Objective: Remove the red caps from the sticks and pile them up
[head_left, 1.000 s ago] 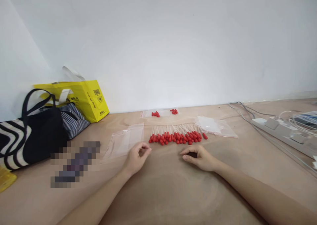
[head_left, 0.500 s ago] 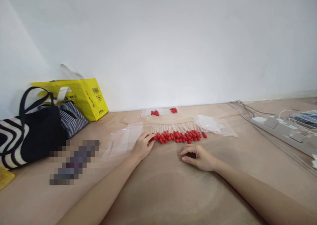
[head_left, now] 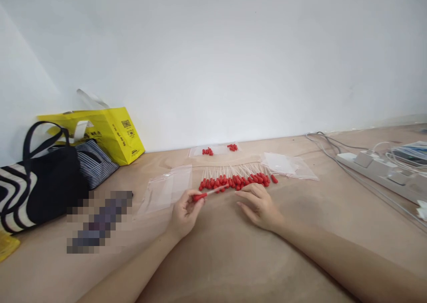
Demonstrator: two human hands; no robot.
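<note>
Head view: a red-bulbed dropper (head_left: 200, 197) is pinched by its bulb between the thumb and fingers of the left hand (head_left: 184, 213), its clear stem pointed rightward and slightly up, across part of a dropper row (head_left: 255, 178). The right hand (head_left: 263, 208) is released, fingers curved and thumb set apart, close to the front of the row; whether a bulb is touched by it cannot be told. The row is laid on the bench (head_left: 213, 263), bulbs toward the person, pale stems toward the wall (head_left: 233, 71). It is flanked by clear plastic bags (head_left: 171, 185) on the left and white and clear packets (head_left: 280, 163) on the right. Behind it, two small clusters of red bulbs (head_left: 207, 151) are seen.
</note>
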